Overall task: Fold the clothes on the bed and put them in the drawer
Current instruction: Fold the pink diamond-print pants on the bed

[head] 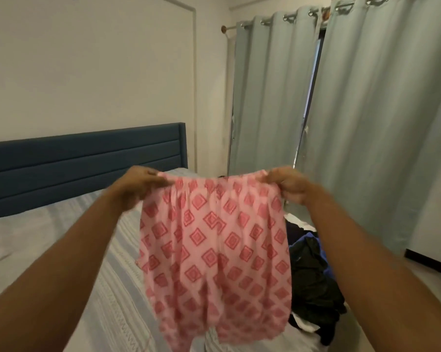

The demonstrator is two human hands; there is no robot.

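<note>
At the far left a dark blue padded headboard (82, 158) stands against the pale wall (87, 72). Below it the bed (62, 237) is covered by a grey-and-white striped sheet.

The left hand (138, 184) reaches out over the bed at about the height of the headboard's lower edge. Its fingers (161, 182) are curled round the left end of the gathered waistband of a pink garment (214, 250), with the cloth bunched inside the grip. The hand is somewhat blurred, so the exact lie of the thumb cannot be told.

The pink garment has a darker pink diamond print and is stretched level between the two hands. It hangs down in front of the bed from its waistband. Its lower edge is blurred and comes near the mattress, and whether it touches the sheet cannot be told.

The right hand (288, 184) holds the right end of the waistband at the same height. Its fingers (270, 177) are curled and pinch the gathered edge, so the cloth starts at the fingertips and falls away below the knuckles.

Just right of the hanging garment, a pile of dark clothes (313, 275) in black, blue and a little white lies on the bed. Pale blue-grey curtains (366, 110) hang behind from a rod (229, 27), parted by a narrow gap. A black-edged object (432, 265) shows at the right margin.
</note>
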